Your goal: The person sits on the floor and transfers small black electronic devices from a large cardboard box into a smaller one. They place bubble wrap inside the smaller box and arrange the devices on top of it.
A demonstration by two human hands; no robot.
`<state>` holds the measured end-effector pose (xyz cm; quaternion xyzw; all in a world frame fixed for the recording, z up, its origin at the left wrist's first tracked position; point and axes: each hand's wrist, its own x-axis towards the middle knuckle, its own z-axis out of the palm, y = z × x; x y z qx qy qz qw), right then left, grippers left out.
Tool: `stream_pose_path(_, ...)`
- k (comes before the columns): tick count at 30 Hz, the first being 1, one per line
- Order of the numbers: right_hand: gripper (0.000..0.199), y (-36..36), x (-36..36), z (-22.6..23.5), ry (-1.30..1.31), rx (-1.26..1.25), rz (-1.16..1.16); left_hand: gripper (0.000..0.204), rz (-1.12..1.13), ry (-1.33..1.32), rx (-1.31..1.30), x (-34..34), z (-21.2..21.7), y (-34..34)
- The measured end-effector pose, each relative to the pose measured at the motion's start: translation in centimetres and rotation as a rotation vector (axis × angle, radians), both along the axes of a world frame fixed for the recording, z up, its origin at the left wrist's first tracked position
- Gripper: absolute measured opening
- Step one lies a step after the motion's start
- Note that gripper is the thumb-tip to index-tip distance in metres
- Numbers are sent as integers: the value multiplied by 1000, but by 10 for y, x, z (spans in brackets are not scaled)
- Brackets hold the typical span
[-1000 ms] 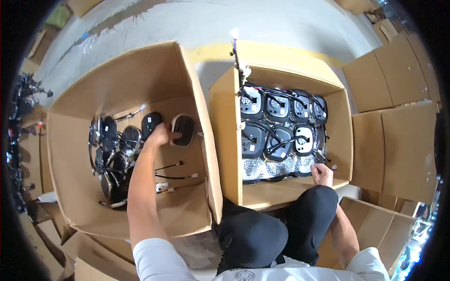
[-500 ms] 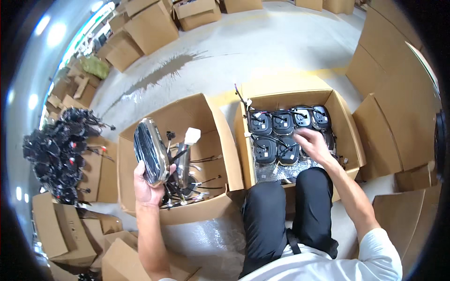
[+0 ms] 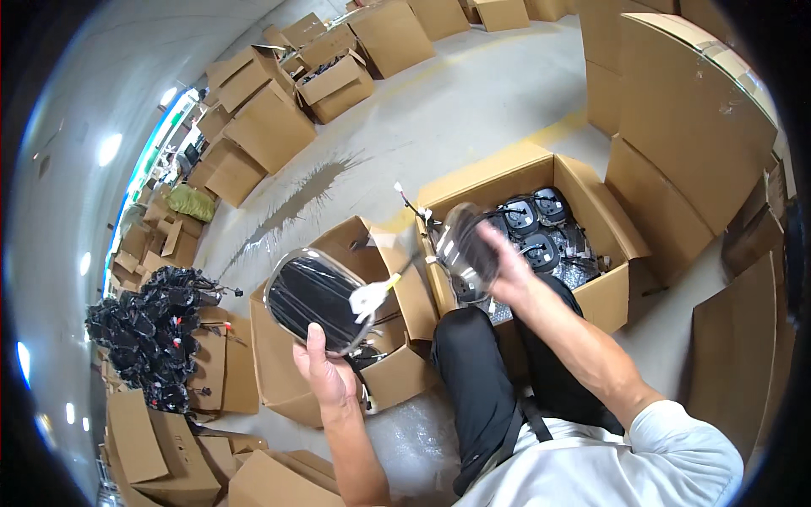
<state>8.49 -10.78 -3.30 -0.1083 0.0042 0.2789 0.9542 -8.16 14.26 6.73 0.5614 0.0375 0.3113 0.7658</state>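
My left hand [image 3: 328, 376] holds a rounded black-faced unit [image 3: 306, 296] with a pale shiny rim, apparently under clear film. My thumb lies along its near edge. A white connector [image 3: 367, 301] with a yellow-banded cable hangs beside it. My right hand [image 3: 510, 269] grips a second, similar unit [image 3: 460, 253] above the right carton; motion blurs it. In the right carton [image 3: 621, 279], several black units [image 3: 539, 251] with cables lie on bubble wrap [image 3: 576, 272]. Below my left hand stands the left carton [image 3: 296, 397], with loose cables inside.
A heap of black wired parts [image 3: 152, 334] lies at left on cardboard. Tall cartons [image 3: 688, 127] stand close on the right, and more boxes [image 3: 393, 38] line the far side. Folded cardboard [image 3: 283, 480] lies near my left forearm. A dark wet patch [image 3: 308, 198] marks the floor.
My right hand has come up and left out of the right carton with a unit in it. The unit in my left hand has moved right and turned its black face toward me. The view has shifted.
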Motion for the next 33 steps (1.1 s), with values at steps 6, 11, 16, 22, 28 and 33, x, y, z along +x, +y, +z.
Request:
stream_pose_path(6,44,-5,-38,34,82,70,-131,51,267,-226,-73,26,-49,-62)
stream_pose_path(11,48,40,-94,52,49,184,-56,62,224,-141,-72,23,-83,-152)
stream_pose_path(16,51,26,-99,71,-6,129,-100,110,-80,-167,55,-17,-97,-132)
stream_pose_path(22,49,21,-97,68,-240,-152,-329,55,-73,-16,-36,-21,-35,-137)
stream_pose_path(28,41,2,-74,95,-1119,-811,-1158,59,174,-83,-190,-5,-36,-141)
stream_pose_path(33,52,4,-86,72,-1932,-871,-968,92,-230,-159,-846,-3,-30,-142)
